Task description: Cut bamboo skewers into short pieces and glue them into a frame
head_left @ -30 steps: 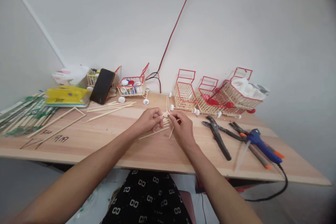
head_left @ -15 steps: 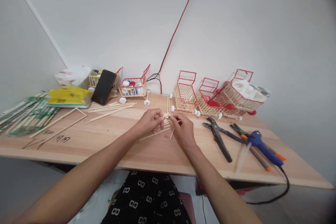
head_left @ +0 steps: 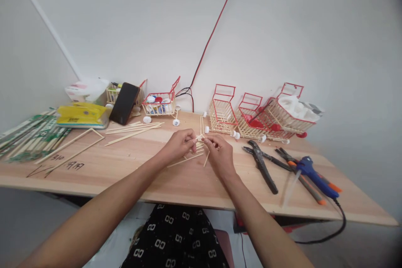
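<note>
My left hand [head_left: 182,144] and my right hand [head_left: 219,148] meet over the middle of the wooden table. Between their fingertips is a small piece of pale wooden stick [head_left: 199,138], pinched from both sides; its exact shape is too small to make out. Both hands are closed. Below and behind them lie several thin wooden sticks [head_left: 185,161], partly covered by my fingers. To the left, more loose sticks [head_left: 132,135] lie in a bunch, with a few joined at corners [head_left: 92,130] nearby.
Small stick-built carts with red rims [head_left: 222,111] line the wall. Pliers [head_left: 262,169], cutters [head_left: 303,178] and a blue glue gun [head_left: 317,178] with its cord lie at right. A phone [head_left: 124,104], a yellow wipes pack [head_left: 82,116] and bundled sticks [head_left: 37,136] are at left.
My right hand has shifted very slightly to the right. Both hands still pinch the small stick piece, and the things on the table stay where they were.
</note>
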A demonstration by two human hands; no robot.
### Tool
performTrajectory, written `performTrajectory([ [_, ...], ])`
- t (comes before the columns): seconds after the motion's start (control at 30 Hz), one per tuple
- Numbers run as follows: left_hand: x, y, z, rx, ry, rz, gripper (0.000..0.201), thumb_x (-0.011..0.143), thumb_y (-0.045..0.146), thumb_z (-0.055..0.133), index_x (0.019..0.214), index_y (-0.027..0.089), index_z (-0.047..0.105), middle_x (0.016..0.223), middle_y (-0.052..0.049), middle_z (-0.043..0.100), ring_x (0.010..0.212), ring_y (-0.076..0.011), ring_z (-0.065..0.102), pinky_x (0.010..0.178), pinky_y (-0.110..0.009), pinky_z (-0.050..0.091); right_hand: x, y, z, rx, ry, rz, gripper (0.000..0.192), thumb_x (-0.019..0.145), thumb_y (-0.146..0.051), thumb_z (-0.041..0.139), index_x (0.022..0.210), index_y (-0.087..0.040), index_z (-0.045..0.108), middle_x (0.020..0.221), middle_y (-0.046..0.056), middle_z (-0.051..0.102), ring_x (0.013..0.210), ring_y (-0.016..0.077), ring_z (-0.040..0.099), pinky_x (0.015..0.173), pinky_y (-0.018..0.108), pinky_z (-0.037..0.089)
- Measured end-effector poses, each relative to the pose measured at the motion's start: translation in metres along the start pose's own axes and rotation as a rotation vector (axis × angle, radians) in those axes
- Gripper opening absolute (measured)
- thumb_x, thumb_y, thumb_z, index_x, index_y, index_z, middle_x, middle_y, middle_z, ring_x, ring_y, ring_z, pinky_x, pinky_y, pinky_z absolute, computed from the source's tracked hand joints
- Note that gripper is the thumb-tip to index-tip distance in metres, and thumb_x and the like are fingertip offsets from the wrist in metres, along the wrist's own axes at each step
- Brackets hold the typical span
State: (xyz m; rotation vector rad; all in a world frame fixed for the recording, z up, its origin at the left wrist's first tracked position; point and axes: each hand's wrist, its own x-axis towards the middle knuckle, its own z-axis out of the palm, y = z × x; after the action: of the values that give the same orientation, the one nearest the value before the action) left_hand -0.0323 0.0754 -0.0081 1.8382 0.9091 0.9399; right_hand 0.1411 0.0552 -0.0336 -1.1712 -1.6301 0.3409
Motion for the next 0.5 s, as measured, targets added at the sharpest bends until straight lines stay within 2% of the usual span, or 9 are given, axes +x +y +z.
performTrajectory([
  [0.27,-0.0006,-0.0009,-0.0004,-0.012,-0.006,-0.003,0.018,0.084,0.031,0.053,0.075,0.016,0.052,0.064,-0.002,0.066,0.042,-0.0072,0.047,0.041,-0.017,0.035,0.0000,-0.0017,0.0003,0.022,0.011,0.010,0.018,0.085,-0.032,0.058,0.087,-0.021,0.072,0.087,0.004,0.071,0.081,0.0188,0.061,0.073,0.030,0.044],
  [0.5,0.0011,0.0059,-0.0036,0.059,0.019,0.007,0.015,0.083,0.026,0.053,0.073,0.015,0.054,0.065,-0.003,0.067,0.046,-0.0084,0.051,0.046,-0.017,0.036,0.0003,0.0014,0.0010,0.021,0.004,0.050,0.021,0.084,-0.036,0.058,0.088,-0.022,0.073,0.089,0.004,0.073,0.080,0.0196,0.062,0.072,0.031,0.045],
])
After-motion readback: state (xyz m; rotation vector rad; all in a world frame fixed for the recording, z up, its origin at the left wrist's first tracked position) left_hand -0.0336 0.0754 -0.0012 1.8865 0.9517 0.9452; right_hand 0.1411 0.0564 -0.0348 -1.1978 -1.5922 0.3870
